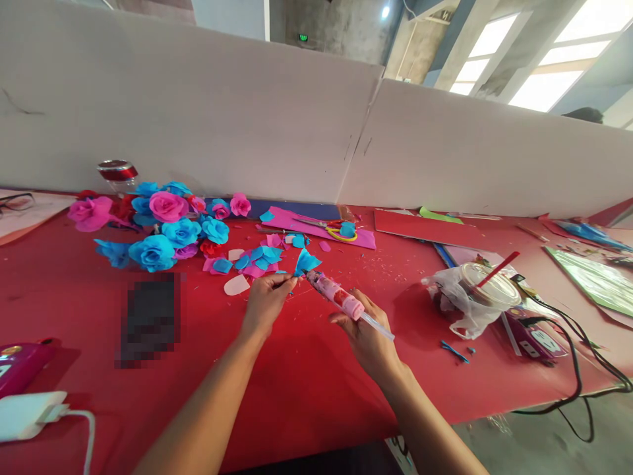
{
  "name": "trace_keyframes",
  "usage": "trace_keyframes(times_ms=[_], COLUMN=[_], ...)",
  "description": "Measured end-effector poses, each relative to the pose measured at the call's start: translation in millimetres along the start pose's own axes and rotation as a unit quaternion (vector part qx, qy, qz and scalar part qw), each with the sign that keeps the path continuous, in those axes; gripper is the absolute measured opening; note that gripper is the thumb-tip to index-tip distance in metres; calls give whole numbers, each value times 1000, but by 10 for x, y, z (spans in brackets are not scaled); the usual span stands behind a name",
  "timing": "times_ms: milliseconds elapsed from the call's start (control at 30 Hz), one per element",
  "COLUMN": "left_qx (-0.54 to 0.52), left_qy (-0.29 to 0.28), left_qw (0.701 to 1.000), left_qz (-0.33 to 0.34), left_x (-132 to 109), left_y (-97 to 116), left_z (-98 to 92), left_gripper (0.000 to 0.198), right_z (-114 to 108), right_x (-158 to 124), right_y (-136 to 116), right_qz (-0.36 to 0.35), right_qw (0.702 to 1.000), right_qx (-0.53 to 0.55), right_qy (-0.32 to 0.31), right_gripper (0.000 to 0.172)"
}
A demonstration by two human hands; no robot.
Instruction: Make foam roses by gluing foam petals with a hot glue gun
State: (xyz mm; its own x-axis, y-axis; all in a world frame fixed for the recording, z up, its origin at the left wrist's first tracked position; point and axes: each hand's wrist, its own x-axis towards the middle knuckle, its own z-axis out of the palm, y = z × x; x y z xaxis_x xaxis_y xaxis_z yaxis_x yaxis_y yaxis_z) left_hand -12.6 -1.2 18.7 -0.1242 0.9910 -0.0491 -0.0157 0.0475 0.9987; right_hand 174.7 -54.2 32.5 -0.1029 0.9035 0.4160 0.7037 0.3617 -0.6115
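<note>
Between its fingertips my left hand (268,300) pinches a small blue paper flower (307,261) at its base. My right hand (372,336) is wrapped round a pink glue gun (336,295), with a clear glue stick (378,326) poking out of its back end. The gun's dark nozzle points left and meets the lower edge of the blue paper; whether they touch, I cannot tell. Cut blue and pink paper petals (260,258) lie scattered just beyond my left hand. Farther left is a bunch of finished paper roses (168,206) in blue, pink and red.
Yellow-handled scissors (341,232) rest on a pink paper sheet (287,223) at the back. To the right stand a lidded cup in a plastic bag (487,287) and a power strip (534,336) with black cables. A white charger (32,415) sits front left. A pale partition (198,119) borders the red table.
</note>
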Motion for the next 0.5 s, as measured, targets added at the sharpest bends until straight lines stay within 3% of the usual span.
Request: trace_keyframes(times_ms=[333,500], left_qx=[-54,-69], left_qy=[4,24], left_qw=[998,996], left_qz=[-45,-54], left_x=[-4,5], left_y=[50,51], left_z=[-2,-17], left_gripper=[22,21], right_z=[-9,-165], right_x=[-15,5], right_y=[1,216], right_qz=[-26,4], right_qw=[999,993], right_qx=[-25,-116], right_qy=[-1,-38], right_gripper=[39,29])
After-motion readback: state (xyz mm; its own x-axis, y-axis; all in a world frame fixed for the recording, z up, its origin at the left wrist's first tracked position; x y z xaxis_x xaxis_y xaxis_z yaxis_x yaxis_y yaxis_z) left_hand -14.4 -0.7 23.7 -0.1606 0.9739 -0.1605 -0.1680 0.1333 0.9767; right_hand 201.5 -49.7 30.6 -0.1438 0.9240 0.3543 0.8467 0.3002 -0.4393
